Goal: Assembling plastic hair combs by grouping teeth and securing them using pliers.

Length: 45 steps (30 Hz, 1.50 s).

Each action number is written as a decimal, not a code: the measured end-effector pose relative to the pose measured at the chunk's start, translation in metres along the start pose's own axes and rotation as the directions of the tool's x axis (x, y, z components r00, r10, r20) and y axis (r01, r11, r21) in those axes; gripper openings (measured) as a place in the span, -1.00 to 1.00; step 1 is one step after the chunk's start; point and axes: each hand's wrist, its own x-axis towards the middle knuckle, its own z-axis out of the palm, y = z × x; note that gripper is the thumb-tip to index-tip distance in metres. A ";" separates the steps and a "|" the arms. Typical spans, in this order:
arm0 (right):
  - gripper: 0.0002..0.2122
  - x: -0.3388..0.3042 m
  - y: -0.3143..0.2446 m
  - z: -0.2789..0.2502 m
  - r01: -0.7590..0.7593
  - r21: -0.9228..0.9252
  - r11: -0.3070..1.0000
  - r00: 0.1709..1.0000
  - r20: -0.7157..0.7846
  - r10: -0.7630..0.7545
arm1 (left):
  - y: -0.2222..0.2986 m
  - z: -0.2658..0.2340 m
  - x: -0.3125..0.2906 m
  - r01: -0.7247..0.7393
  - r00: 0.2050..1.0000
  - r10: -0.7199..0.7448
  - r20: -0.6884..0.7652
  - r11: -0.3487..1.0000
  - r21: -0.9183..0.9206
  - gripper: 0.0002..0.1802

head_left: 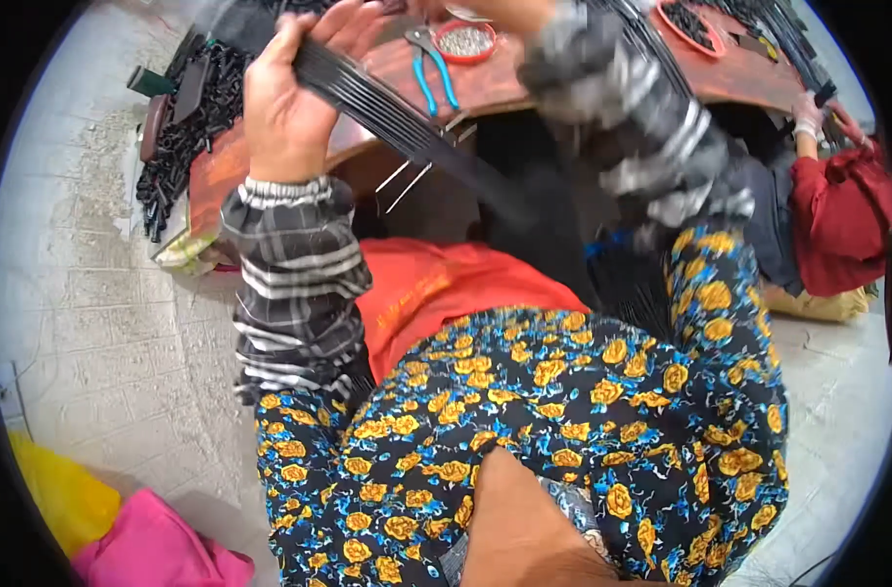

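My left hand (291, 108) is raised over the table's near edge, with its thumb and fingers round a bundle of long, thin black rods (397, 115). The bundle slopes down to the right, and its lower end is blurred over the dark gap under the table. My right hand (504, 14) is at the top edge of the picture, partly cut off and blurred, so its fingers are not plain. Between the hands on the table lie blue-handled pliers (428, 70) beside a red bowl (493, 47) of small silvery pieces.
Many short black parts (172, 147) are heaped at the table's left end. A red tray (717, 47) of dark pieces stands at the far right. On the right sits another person in a red top (842, 220). Yellow and pink bags (157, 543) lie on the floor, lower left.
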 end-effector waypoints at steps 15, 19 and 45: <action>-0.82 -0.076 -0.062 0.109 0.051 0.881 0.470 0.825 -0.303 0.478 | -0.042 -0.035 -0.047 -0.311 0.896 0.336 -0.289 0.941 0.133 -0.65; -0.80 -0.076 -0.065 0.040 -0.120 0.614 0.780 0.932 -0.202 0.302 | -0.064 0.007 -0.086 -0.048 0.944 0.150 -0.293 0.944 0.326 -0.63; -0.79 -0.099 -0.025 0.080 -0.312 0.370 0.875 0.729 0.684 -0.030 | -0.056 -0.050 -0.155 0.322 0.912 0.099 -0.399 0.431 0.843 -0.74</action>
